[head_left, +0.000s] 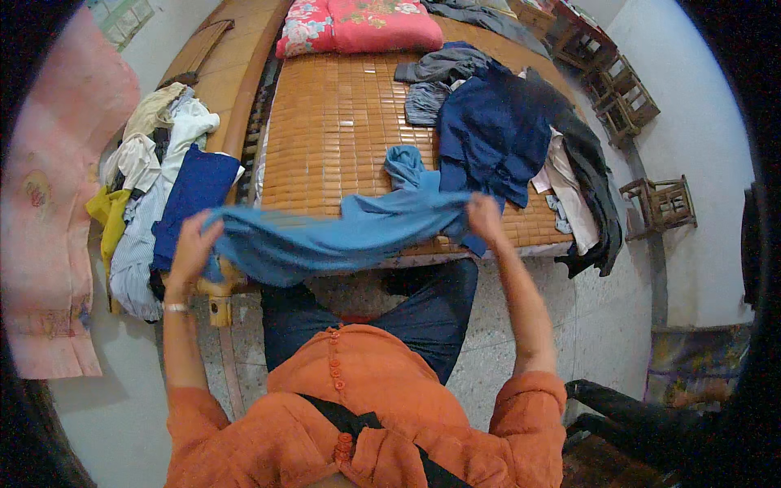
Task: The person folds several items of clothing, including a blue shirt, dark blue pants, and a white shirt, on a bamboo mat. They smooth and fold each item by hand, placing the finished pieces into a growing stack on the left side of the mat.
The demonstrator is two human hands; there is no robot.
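A light-blue garment (325,244) is stretched sideways above the near edge of the bed, in front of my knees. My left hand (194,244) grips its left end, and my right hand (486,218) closes on its right end. Between them the cloth sags and is slightly blurred. A bunched part of the same blue cloth (407,168) rests on the mat behind. Whether it is a top or trousers I cannot tell. Just beyond my right hand lies a heap of clothes with a dark-blue garment (492,130) on top. Folded royal-blue cloth (193,199) lies close to my left hand.
A bamboo mat (325,122) covers the bed. A folded red floral quilt (358,28) lies at the far end. More clothes (138,171) are piled along the left side. A pink cloth (57,211) hangs at far left. Wooden stools (663,203) stand by the right wall.
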